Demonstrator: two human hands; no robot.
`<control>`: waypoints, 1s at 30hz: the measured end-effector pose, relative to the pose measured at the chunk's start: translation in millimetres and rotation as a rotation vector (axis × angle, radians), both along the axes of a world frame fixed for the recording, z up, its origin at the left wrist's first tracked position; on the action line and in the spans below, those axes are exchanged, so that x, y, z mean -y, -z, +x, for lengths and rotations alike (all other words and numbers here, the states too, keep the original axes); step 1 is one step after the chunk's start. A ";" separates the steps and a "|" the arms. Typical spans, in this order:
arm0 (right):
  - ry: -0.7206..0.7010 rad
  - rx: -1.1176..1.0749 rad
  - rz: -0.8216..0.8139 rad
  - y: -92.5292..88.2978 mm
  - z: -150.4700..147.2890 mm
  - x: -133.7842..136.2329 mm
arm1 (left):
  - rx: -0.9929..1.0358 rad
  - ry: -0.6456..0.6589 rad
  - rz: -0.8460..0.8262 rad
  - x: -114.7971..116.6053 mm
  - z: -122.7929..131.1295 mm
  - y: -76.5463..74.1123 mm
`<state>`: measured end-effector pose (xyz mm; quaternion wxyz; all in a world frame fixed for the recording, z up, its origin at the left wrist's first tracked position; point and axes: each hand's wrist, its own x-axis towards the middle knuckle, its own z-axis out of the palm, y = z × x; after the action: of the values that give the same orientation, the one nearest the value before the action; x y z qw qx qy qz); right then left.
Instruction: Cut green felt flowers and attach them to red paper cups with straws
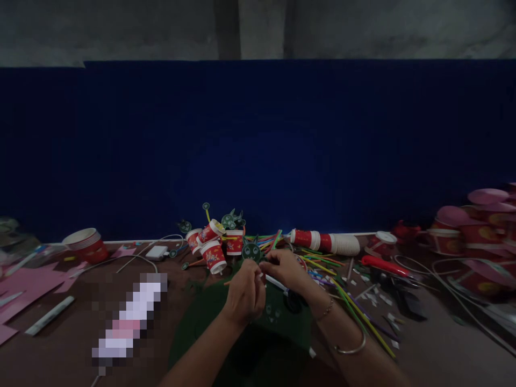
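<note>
My left hand [244, 294] and my right hand [285, 269] meet over a dark green sheet [250, 328] at the middle of the table. Both pinch a small dark green paper cut-out [251, 251] with round eyes, held up between the fingertips. A small white scrap shows between the two hands. My right wrist wears a bangle and a thin chain. Just behind the hands lie a few red paper cups [213, 243] with green cut-outs on sticks.
Coloured straws [346, 306] fan out to the right. A lying stack of red-and-white cups [324, 242], a red-handled cutter [384, 265], cables and more cups with pink lids [475, 226] sit at right. Pink paper [24, 287], a marker [49, 316] and a cup stack [86, 244] lie at left.
</note>
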<state>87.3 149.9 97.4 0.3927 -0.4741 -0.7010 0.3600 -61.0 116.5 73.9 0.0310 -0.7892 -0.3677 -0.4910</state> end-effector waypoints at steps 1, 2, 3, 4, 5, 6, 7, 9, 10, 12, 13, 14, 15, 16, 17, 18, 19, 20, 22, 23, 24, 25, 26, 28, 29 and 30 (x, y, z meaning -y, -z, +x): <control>0.008 0.013 0.026 0.3 -0.7 0.4 | -0.007 0.011 0.000 0.1 0.1 -0.4; 0.014 0.019 0.046 1.0 -1.2 0.5 | -0.014 0.025 0.003 0.1 0.4 -0.8; 0.013 0.014 0.058 2.0 -1.5 0.2 | -0.019 0.040 0.008 0.1 0.7 -1.1; 0.009 -0.004 0.063 3.3 -1.6 -0.6 | -0.020 0.046 0.015 0.0 0.9 -1.3; 0.008 -0.027 0.062 4.8 -1.5 -1.6 | -0.021 0.044 0.023 -0.2 1.1 -1.4; 0.009 -0.049 0.060 6.2 -1.3 -2.8 | -0.023 0.037 0.033 -0.3 1.1 -1.4; 0.011 -0.063 0.060 7.4 -1.1 -3.8 | -0.028 0.028 0.042 -0.5 1.0 -1.2; 0.008 -0.048 0.083 8.2 -0.6 -4.8 | -0.043 -0.001 0.052 -0.7 0.7 -0.5; 0.005 -0.021 0.104 7.7 -0.4 -4.5 | -0.052 -0.010 0.053 -0.8 0.5 -0.1; -0.010 0.038 0.142 5.3 -0.4 -2.4 | -0.063 -0.024 0.057 -0.7 0.3 0.8; -0.014 0.063 0.150 3.8 -0.6 -1.0 | -0.066 -0.031 0.060 -0.5 0.3 1.2; -0.014 0.082 0.150 2.5 -1.1 0.4 | -0.066 -0.036 0.064 -0.3 0.5 1.4; -0.008 0.094 0.143 1.4 -1.7 1.6 | -0.066 -0.039 0.070 0.0 0.7 1.4; -0.003 0.098 0.132 0.8 -2.5 2.6 | -0.067 -0.044 0.079 0.3 0.9 1.3; 0.003 0.093 0.122 0.6 -3.3 3.2 | -0.070 -0.046 0.090 0.6 1.2 1.2; 0.005 0.081 0.114 0.9 -4.1 3.4 | -0.074 -0.045 0.102 0.9 1.4 1.0; 0.005 0.068 0.108 1.5 -4.7 3.4 | -0.079 -0.038 0.113 1.1 1.5 0.9; 0.002 0.056 0.105 2.4 -5.2 3.1 | -0.081 -0.028 0.124 1.2 1.6 0.9; -0.006 0.044 0.118 4.6 -5.6 1.9 | -0.084 -0.010 0.136 0.9 1.4 1.3; -0.008 0.044 0.129 5.6 -5.5 1.2 | -0.085 -0.006 0.138 0.5 1.2 1.7; -0.014 0.046 0.136 6.5 -5.4 0.5 | -0.088 -0.007 0.141 -0.1 1.0 2.2; -0.023 0.047 0.139 7.3 -5.3 -0.1 | -0.092 -0.014 0.147 -0.7 0.9 2.6; -0.033 0.051 0.142 7.8 -5.1 -0.6 | -0.096 -0.021 0.154 -1.3 0.8 3.0; -0.039 0.079 0.174 8.0 -4.7 -1.0 | -0.102 -0.032 0.162 -2.1 0.7 3.3; -0.032 0.105 0.205 7.7 -4.5 -0.7 | -0.105 -0.040 0.163 -2.2 0.8 3.2; -0.019 0.132 0.237 7.1 -4.4 -0.2 | -0.107 -0.050 0.162 -2.2 0.9 2.9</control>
<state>82.9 150.0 90.3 0.3954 -0.4402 -0.7676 0.2464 -60.1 118.7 71.0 0.1265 -0.7998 -0.3440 -0.4753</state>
